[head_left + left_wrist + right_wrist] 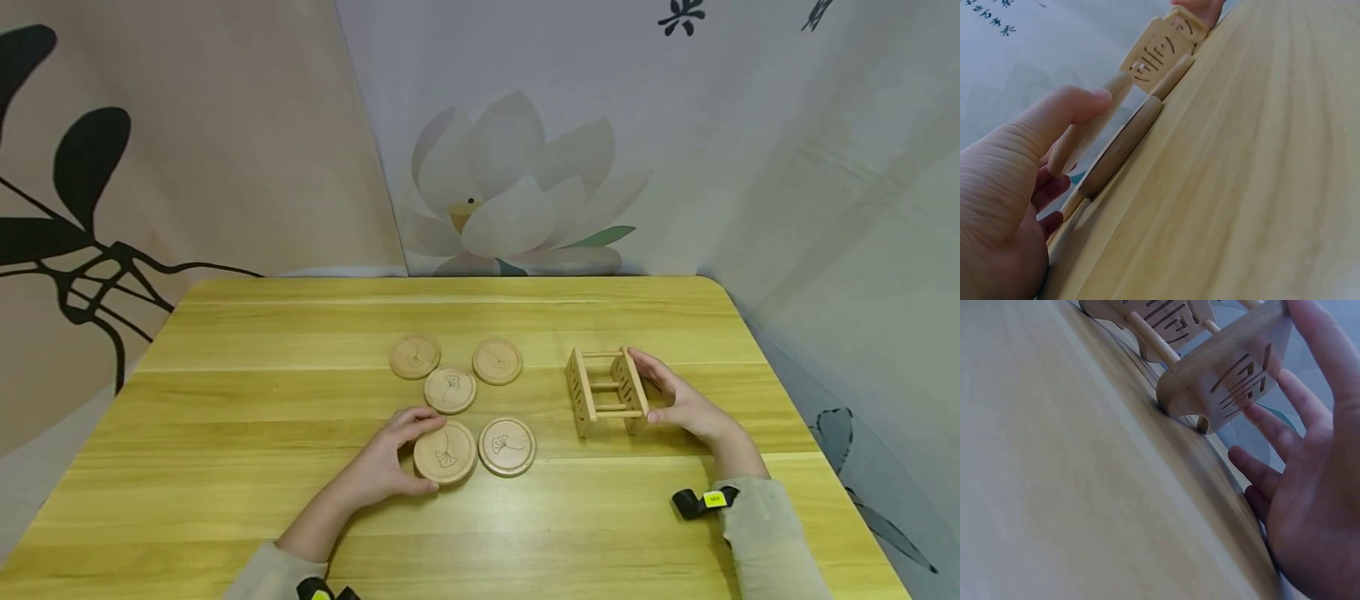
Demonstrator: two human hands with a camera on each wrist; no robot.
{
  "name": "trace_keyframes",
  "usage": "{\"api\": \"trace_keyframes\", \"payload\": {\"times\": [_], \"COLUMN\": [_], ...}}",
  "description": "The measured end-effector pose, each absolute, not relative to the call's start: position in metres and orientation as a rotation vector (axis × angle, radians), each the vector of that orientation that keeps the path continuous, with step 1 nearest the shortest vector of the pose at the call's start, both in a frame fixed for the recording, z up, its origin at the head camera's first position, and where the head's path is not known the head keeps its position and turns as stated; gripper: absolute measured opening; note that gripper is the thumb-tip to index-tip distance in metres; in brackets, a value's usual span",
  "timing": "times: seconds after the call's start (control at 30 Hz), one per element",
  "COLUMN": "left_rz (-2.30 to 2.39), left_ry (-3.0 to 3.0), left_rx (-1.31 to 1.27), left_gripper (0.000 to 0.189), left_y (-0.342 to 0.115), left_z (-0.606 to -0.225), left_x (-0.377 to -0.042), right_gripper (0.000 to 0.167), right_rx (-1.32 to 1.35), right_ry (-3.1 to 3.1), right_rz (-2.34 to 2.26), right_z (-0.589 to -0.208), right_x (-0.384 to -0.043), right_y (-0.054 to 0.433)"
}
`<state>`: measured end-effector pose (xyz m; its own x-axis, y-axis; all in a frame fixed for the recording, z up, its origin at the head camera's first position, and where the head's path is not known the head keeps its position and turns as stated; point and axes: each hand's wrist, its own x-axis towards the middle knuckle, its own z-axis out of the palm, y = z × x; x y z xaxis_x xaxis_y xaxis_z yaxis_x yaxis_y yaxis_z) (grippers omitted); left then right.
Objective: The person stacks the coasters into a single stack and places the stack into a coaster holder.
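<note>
My left hand [390,462] pinches a round wooden coaster [446,451] engraved with a ginkgo leaf, thumb on the near edge and fingers on the far side. In the left wrist view this coaster [1088,128] is tilted over another coaster [1124,147] lying on the table. At the right, a wooden coaster holder [609,411] stands upright, with two cut-out side panels joined by dowels. My right hand [686,406] holds its right panel [1235,369], thumb at the near edge and fingers at the far edge. No coaster sits in the holder.
Several more engraved coasters lie flat on the wooden table [247,467]: one [507,447] just right of the left hand, another [450,391] behind it, and two farther back [415,357]. A printed cloth backdrop [525,208] rises behind the table's far edge.
</note>
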<state>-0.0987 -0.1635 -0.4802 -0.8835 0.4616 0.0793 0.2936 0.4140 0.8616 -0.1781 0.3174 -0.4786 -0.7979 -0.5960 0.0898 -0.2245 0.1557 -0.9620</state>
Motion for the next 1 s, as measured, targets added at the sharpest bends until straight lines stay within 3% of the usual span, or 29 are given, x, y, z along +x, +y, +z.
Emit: {"api": "trace_keyframes", "payload": {"times": [1.0], "left_rz": [1.326], "left_ry": [2.554], "left_rx": [0.732], "left_gripper": [0.085], "left_y": [-0.1616], "left_z": [-0.4806], "left_x": [-0.0994], "right_gripper": [0.092], "right_rx": [-0.789], "right_ry": [2.112], "right_rz": [-1.686], "right_z": [-0.4774], "right_x": [-0.1777], "right_y": [0.3177]}}
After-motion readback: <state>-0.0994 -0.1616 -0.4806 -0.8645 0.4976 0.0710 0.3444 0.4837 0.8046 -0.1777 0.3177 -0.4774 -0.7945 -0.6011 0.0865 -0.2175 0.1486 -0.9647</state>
